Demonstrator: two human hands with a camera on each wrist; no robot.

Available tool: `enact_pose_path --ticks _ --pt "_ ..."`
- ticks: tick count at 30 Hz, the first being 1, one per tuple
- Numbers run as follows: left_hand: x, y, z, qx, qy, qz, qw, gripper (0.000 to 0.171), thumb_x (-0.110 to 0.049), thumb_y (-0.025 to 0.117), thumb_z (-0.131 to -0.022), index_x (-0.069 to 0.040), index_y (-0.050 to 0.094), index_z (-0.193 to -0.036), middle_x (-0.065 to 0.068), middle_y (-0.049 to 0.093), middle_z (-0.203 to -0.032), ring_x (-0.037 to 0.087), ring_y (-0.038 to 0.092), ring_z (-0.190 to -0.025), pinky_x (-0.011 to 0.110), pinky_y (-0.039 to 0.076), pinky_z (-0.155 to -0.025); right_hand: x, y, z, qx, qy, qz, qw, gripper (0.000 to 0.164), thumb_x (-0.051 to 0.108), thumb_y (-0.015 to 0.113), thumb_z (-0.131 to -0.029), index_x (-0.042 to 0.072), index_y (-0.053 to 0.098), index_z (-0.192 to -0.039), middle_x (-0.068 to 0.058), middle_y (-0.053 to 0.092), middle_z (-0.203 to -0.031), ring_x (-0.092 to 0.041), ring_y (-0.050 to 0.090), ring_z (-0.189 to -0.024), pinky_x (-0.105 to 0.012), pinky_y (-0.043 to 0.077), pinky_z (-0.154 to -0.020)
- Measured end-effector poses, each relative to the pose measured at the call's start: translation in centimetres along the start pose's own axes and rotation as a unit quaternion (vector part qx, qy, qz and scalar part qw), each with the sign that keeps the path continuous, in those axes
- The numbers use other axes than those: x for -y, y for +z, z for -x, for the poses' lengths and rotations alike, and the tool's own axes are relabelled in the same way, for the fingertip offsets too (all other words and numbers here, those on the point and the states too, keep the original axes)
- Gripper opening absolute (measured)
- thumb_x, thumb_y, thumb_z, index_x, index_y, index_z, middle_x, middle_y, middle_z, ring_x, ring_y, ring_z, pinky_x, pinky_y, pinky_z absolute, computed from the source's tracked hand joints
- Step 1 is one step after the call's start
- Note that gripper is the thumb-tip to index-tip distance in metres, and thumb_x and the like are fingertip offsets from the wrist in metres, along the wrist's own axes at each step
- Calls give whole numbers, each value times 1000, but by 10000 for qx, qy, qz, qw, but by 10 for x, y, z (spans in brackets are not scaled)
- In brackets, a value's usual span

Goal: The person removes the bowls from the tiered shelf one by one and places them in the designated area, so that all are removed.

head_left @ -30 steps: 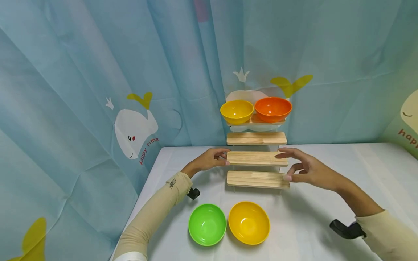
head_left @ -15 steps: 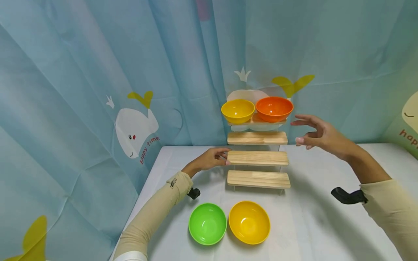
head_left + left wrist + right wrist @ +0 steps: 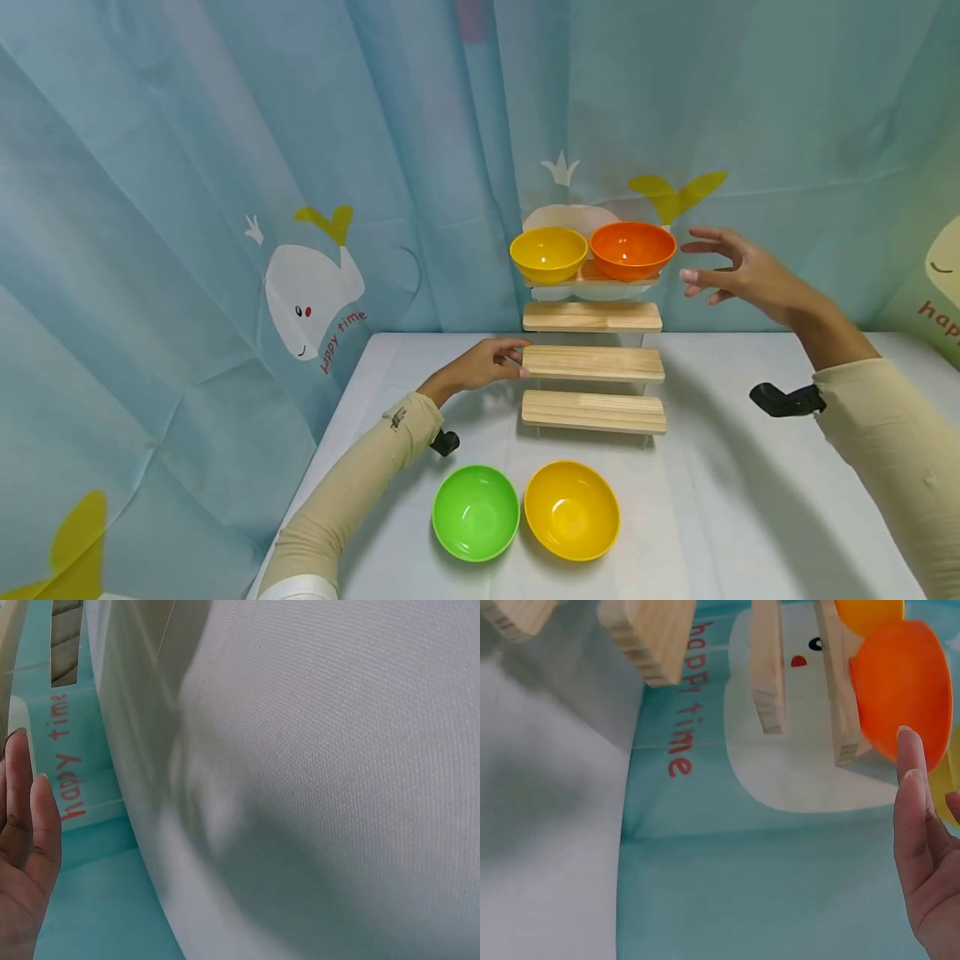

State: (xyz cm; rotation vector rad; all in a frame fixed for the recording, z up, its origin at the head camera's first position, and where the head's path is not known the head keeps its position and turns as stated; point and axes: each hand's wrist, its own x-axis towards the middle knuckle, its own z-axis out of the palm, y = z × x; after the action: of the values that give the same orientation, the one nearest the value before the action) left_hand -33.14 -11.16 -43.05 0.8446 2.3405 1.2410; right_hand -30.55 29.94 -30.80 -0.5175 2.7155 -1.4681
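Observation:
On the top step of a wooden tiered shelf [image 3: 593, 362] sit a yellow bowl [image 3: 549, 254] and, to its right, an orange bowl [image 3: 633, 250]. My right hand [image 3: 738, 271] is raised just right of the orange bowl, holding nothing, its fingers spread apart from the thumb. In the right wrist view its fingertips [image 3: 909, 754] appear close to the orange bowl [image 3: 902, 690]; contact is unclear. My left hand [image 3: 480, 365] is at the left end of a middle step, its fingertips at the wood edge. The left wrist view shows its fingers [image 3: 45, 825] extended.
A green bowl [image 3: 476, 513] and a second yellow bowl [image 3: 572, 511] stand side by side on the white table [image 3: 720, 517], in front of the shelf. Behind the shelf hangs a blue curtain [image 3: 420, 167] with whale prints. Black wrist cameras are strapped to both sleeves.
My right hand has risen from the lower steps' right end to beside the orange bowl, most recently moving up a little further. The left hand and all bowls have stayed in place.

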Motion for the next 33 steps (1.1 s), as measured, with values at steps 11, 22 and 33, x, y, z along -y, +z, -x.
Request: enact_pose_path --ticks 11,22,33 --pt "1 0 1 29 -11 -22 10000 59 -19 69 -97 -9 46 -151 14 57 -139 24 57 -123 33 50 -102 1 -4 -29 365 359 41 9987 84 29 61 -101 13 6 -163 -25 23 -161 -2 71 -83 -23 58 -73" --pt "2 1 1 27 -42 26 10000 58 -19 68 -97 -9 46 -151 14 57 -139 24 58 -121 32 51 -100 5 6 -51 502 437 -10 9978 93 31 66 -98 10 2 -163 -26 18 -163 -1 66 -85 -26 60 -74" --pt "2 2 0 35 48 -69 10000 58 -18 68 -97 -9 46 -151 14 57 -139 24 58 -122 31 51 -100 5 11 -56 633 428 -165 9969 96 30 66 -97 10 0 -162 -29 25 -158 -10 73 -87 -27 59 -75"
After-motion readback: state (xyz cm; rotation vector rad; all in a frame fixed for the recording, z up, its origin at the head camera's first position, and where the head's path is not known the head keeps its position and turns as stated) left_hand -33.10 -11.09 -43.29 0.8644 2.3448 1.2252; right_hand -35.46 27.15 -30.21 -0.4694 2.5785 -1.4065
